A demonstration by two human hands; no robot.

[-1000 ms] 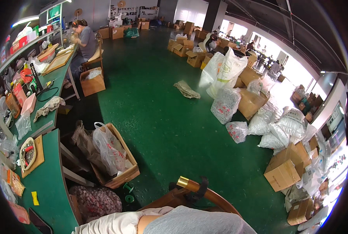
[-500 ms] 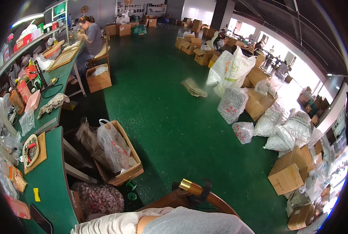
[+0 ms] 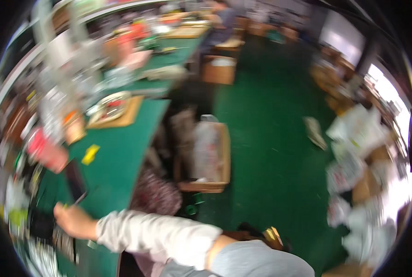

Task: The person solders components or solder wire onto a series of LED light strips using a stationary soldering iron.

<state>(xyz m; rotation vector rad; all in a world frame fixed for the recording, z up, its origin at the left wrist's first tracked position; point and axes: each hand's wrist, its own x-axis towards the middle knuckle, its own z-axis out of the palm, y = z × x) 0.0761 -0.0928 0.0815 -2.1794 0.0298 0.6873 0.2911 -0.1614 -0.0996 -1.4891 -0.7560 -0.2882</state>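
Note:
My right hand (image 3: 75, 221) is over the green workbench (image 3: 123, 152) at the lower left, its arm in a cream sleeve (image 3: 160, 233) stretched across from the right. The fingers are closed around a thin, pointed grey tool (image 3: 81, 198); motion blur hides its exact kind. Just beyond the hand lies a dark flat phone-like slab (image 3: 75, 179). A small yellow packet (image 3: 90, 154) rests farther up the bench. Behind it, a cream oval tray (image 3: 112, 105) with red and dark bits sits on a wooden board (image 3: 134, 113). My left hand does not show.
Blurred bags, a pink container (image 3: 49, 150) and other clutter line the bench's left side. Below its right edge stand a wooden box (image 3: 224, 159) holding bags and a bag of reddish bits (image 3: 157, 194). White sacks (image 3: 360, 127) are heaped at right. A person (image 3: 222, 23) sits farther back.
The view has swung left, so the bench and box appear farther right. My right hand has come into view over the bench, holding the thin tool.

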